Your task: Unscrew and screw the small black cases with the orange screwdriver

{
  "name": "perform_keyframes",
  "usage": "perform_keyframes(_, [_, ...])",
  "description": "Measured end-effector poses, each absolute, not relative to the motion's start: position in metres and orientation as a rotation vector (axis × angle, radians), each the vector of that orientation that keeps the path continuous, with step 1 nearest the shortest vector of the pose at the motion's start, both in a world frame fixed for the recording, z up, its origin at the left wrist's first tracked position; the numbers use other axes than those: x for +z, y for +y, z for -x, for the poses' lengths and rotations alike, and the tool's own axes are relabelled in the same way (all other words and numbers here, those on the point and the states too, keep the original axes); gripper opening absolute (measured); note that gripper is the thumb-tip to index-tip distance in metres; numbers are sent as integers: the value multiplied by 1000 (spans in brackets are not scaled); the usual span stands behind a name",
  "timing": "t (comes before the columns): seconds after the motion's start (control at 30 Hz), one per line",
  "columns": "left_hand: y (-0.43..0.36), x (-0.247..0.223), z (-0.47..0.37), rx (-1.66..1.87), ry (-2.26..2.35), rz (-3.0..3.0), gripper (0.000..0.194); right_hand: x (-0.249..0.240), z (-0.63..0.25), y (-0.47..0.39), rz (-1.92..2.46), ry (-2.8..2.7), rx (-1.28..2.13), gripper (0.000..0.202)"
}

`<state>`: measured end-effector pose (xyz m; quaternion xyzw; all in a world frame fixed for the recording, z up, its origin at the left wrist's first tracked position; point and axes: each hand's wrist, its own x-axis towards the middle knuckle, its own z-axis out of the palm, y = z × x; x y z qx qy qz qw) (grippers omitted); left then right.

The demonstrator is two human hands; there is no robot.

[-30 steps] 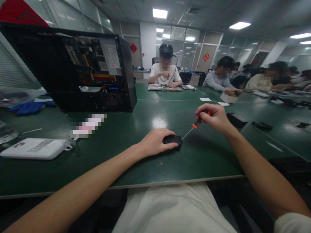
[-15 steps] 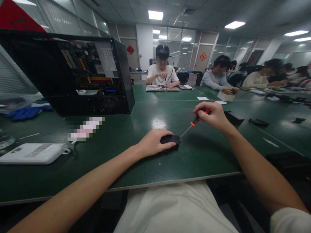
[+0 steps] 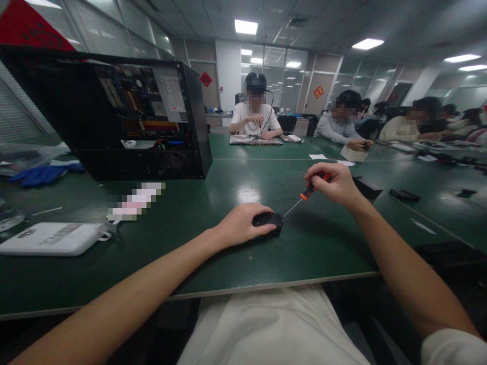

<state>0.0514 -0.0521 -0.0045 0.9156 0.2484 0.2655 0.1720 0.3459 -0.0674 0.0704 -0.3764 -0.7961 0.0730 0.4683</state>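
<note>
A small black plastic part (image 3: 269,219), boxy with a notched right end, rests on the green table. My left hand (image 3: 241,223) is closed around it from the left, thumb on the near side and fingers on the far side. In my right hand (image 3: 333,182) is a screwdriver (image 3: 306,193) with a black and orange handle. Its thin metal shaft slants down to the left, and the tip meets the right end of the black part. Whether the tip sits in a screw is too small to tell.
An open black computer case (image 3: 152,165) stands at the left back. Nearer lies a white power bank (image 3: 57,241), with blue gloves (image 3: 38,174) behind it. Dark plastic pieces (image 3: 404,194) lie at the right. A co-worker (image 3: 254,114) sits across the green table (image 3: 228,274).
Almost nothing differs. The view has shifted very slightly; both hands keep their hold on the black part and the screwdriver.
</note>
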Motion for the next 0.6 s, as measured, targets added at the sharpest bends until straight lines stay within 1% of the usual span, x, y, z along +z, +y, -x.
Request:
perform_keyframes(0.33, [-52, -4, -52, 752, 686, -2597, 40, 71, -348, -67, 994, -2004, 158, 15])
perform_keyframes(0.43, [-53, -7, -53, 788, 695, -2589, 40, 79, -352, -72, 1103, -2124, 118, 22])
perform_keyframes(0.6, [-51, -14, -56, 836, 771, -2599, 43, 92, -364, -83, 1225, -2523, 31, 36])
